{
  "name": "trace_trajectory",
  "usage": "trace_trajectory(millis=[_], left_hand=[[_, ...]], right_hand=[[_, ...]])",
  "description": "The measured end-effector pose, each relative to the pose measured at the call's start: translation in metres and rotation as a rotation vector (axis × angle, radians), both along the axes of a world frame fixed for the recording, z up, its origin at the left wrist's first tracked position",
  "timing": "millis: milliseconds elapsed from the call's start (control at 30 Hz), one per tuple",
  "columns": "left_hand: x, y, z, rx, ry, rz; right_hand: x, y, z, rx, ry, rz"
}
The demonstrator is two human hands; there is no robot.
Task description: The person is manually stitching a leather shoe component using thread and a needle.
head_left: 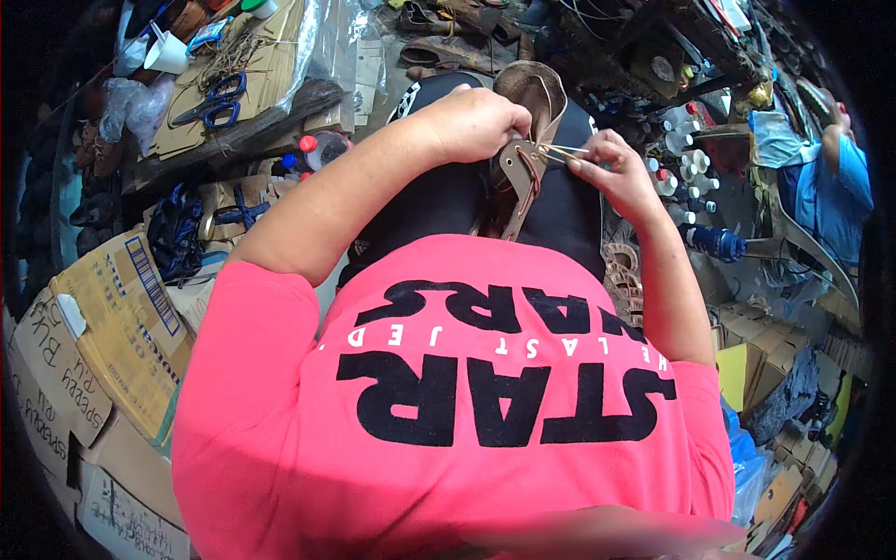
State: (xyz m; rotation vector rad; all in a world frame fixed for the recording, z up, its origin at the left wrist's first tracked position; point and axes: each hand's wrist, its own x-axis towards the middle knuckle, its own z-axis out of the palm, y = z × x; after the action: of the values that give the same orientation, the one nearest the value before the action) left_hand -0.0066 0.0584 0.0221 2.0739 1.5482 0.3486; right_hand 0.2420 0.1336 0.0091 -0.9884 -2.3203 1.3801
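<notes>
A brown leather shoe upper stands between my thighs, with metal eyelets along its flap and a brown lace threaded through. My left hand is closed at the flap's upper left edge, its fingertips pinching the leather beside the eyelets. On the other side my right hand pinches pale, thin lace ends between thumb and fingers. The strands stretch from the eyelets to those fingertips. The lower part of the upper reaches down toward my pink shirt.
At the left, blue-handled scissors lie on stacked cardboard on a bench. Several small bottles crowd the right side. Cardboard boxes stand at lower left. Another person in blue is at the far right. Shoes lie ahead.
</notes>
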Motion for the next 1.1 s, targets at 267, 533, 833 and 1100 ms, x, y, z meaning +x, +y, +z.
trace_trajectory(millis=[267, 533, 833, 1100], left_hand=[[-0.003, 0.001, -0.002, 0.003, 0.113, -0.075], [-0.005, 0.003, -0.005, -0.035, 0.098, -0.071], [-0.008, 0.004, -0.005, -0.001, 0.112, -0.095], [-0.059, -0.024, 0.016, 0.143, 0.363, -0.095]], right_hand=[[0.007, 0.024, 0.022, 0.040, 0.031, -0.172], [-0.012, 0.017, 0.040, 0.566, -0.285, 0.110], [-0.047, -0.010, 0.036, 0.831, -0.478, 0.388], [-0.022, 0.000, 0.022, 0.812, -0.320, 0.340]])
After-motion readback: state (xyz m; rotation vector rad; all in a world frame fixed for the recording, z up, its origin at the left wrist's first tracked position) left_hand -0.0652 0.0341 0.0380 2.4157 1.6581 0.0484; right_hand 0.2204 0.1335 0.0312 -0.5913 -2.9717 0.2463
